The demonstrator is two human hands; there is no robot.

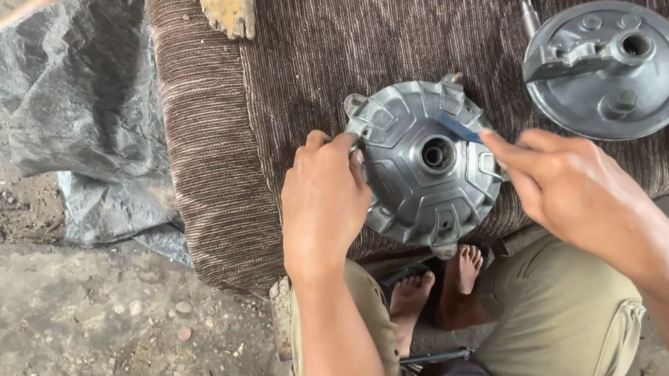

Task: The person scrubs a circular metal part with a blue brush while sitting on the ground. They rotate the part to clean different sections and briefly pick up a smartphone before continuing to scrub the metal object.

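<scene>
— What's at the far left of the frame?

— A grey plastic sheet (77, 100) on the dirt, beside the brown striped cloth (210, 144).

— And at centre?

— The left hand (321, 206) is curled over the left rim of a round metal hub (425, 194), steadying it on the cloth. The right hand (577, 188) pinches a thin blue strip (456, 128) onto the hub's face by the centre bore.

— How far along?

— Seemingly mid-work; the round cover plate (609, 69), upper right, lies apart.

The single head-worn camera looks steeply down, close over the brown striped cloth (269, 68), with the person's knees at the bottom edge.
</scene>
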